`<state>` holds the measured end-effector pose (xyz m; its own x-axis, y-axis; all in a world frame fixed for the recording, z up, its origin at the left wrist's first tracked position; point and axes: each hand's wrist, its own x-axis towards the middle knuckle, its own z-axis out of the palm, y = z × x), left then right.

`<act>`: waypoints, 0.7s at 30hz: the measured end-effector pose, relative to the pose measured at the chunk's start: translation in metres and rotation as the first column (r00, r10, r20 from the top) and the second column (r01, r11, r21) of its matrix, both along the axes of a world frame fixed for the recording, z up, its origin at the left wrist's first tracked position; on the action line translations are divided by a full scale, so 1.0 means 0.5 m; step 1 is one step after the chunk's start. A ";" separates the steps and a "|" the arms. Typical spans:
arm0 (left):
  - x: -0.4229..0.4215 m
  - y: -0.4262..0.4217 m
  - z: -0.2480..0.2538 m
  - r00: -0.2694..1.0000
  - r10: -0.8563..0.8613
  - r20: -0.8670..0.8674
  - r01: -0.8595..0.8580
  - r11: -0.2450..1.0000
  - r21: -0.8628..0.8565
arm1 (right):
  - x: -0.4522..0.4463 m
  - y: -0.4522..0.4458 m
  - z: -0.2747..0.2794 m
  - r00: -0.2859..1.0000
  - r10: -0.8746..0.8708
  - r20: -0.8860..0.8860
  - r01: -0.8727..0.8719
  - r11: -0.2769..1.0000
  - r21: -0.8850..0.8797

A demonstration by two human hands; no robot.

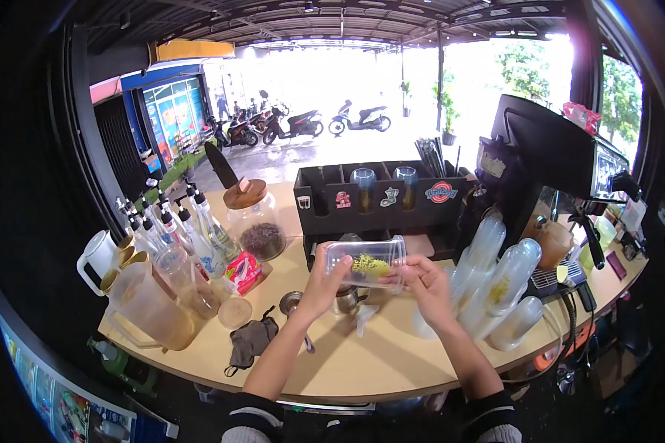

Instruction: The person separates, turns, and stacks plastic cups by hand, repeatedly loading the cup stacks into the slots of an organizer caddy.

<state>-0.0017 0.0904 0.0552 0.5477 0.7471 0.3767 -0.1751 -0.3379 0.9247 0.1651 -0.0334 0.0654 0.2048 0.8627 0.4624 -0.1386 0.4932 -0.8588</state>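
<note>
A clear plastic cup (363,253) with a yellow-green print lies on its side in the air above the counter, its rim to the right. My left hand (322,286) is wrapped round its base end, thumb on the wall. At the rim, my right hand (427,286) pinches the cup's edge with bent fingers. Below and behind the cup stands a metal pitcher (345,301), partly hidden. A crumpled piece of clear plastic (365,319) lies beside it, and a small round metal piece (291,302) sits left of my left forearm.
Stacks of clear cups (495,288) stand on the right, near a coffee machine (554,159). Pump bottles (192,229), a plastic jug (151,306), a wood-lidded jar (258,225) and a dark face mask (253,341) are on the left. A black organizer (325,210) stands behind.
</note>
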 end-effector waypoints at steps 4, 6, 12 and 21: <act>0.022 0.029 0.056 0.982 0.070 0.173 -0.094 0.987 0.130 | 0.019 -0.024 0.038 0.905 -0.281 0.319 0.260 0.960 0.108; 0.043 0.056 0.113 0.966 0.098 0.241 -0.155 0.961 0.230 | 0.049 -0.044 0.055 0.464 -0.644 0.609 0.527 0.753 0.394; 0.179 0.127 0.259 0.963 0.242 0.121 -0.268 0.800 0.537 | 0.125 -0.065 0.011 0.159 -0.467 0.870 0.537 0.781 0.321; 0.400 0.250 0.327 0.839 0.502 -0.211 -0.119 0.547 0.829 | 0.130 -0.050 -0.014 0.094 -0.492 0.865 0.523 0.764 0.378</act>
